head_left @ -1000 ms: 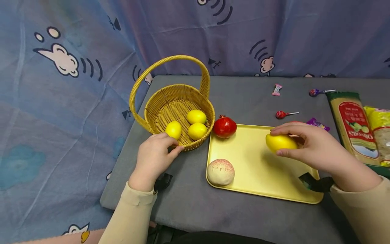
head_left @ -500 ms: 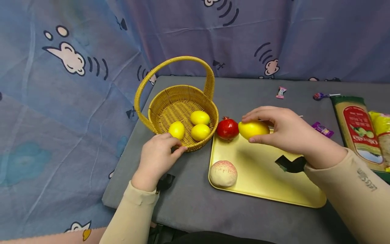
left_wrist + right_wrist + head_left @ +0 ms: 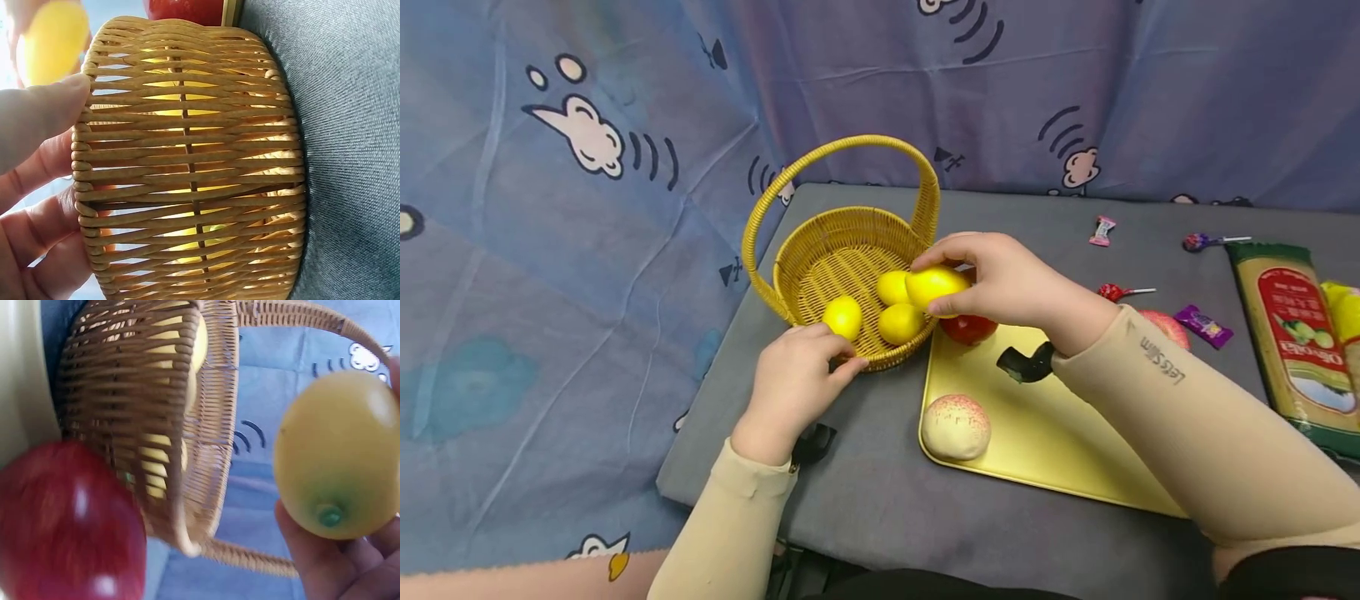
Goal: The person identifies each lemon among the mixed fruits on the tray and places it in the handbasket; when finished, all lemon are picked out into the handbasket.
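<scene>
My left hand (image 3: pixel 797 379) grips the near rim of a yellow wicker basket (image 3: pixel 865 223); in the left wrist view its thumb (image 3: pixel 59 100) lies at the rim. My right hand (image 3: pixel 1009 279) holds a lemon (image 3: pixel 932 287) over the basket's right rim, apart from the fruit inside. Its green-tipped end shows in the right wrist view. Several lemons lie in the basket, one of them a lemon (image 3: pixel 843 317) near my left fingers. A red pomegranate (image 3: pixel 968 330), partly hidden under my right hand, sits at the corner of the yellow tray (image 3: pixel 1045 442).
A pale peach (image 3: pixel 957 427) rests on the tray's near left corner; another pinkish fruit (image 3: pixel 1165 327) is half hidden by my sleeve. Farther right lie a red lollipop (image 3: pixel 1116 292), a purple lollipop (image 3: pixel 1199 242), wrapped candies such as a purple one (image 3: pixel 1205 325), and a green-brown food bag (image 3: pixel 1296 329).
My right hand has carried the lemon leftward from above the tray, past the pomegranate, to the basket's right rim. My left hand has stayed on the basket's near rim.
</scene>
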Tool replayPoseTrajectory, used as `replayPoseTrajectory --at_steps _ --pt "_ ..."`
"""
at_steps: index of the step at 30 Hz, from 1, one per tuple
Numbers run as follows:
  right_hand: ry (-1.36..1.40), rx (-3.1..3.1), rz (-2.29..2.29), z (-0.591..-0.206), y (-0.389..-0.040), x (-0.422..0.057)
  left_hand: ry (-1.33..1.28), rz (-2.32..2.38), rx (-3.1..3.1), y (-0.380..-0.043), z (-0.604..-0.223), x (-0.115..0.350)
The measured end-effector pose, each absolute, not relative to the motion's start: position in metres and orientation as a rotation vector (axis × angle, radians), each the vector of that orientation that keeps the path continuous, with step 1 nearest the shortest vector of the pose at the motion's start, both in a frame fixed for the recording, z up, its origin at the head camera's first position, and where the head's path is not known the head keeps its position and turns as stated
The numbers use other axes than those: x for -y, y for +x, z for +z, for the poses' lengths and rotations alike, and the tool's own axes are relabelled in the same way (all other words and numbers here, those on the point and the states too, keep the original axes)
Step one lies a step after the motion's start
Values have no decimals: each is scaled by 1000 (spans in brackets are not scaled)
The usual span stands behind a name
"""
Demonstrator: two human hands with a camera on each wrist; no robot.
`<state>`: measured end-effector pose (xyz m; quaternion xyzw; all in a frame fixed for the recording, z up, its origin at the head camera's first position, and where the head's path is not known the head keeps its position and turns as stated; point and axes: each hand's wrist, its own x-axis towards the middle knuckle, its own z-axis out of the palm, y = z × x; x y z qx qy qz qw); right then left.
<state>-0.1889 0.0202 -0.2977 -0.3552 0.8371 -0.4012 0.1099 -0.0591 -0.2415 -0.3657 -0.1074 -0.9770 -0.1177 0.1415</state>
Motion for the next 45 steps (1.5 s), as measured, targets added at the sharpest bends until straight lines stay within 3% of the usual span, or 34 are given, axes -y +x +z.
replayPoseTrajectory --at_steps 13,24,45 --pt "-659 -2343 -1309 -324 -219 51 -308 -336 2829 -60 -364 242" --pt "-719 -2330 -1209 -333 -222 83 -324 -334 2817 -61 -365 245" --pt "-1011 -2489 -877 -346 -219 97 -339 -305 2803 -61 -366 245"
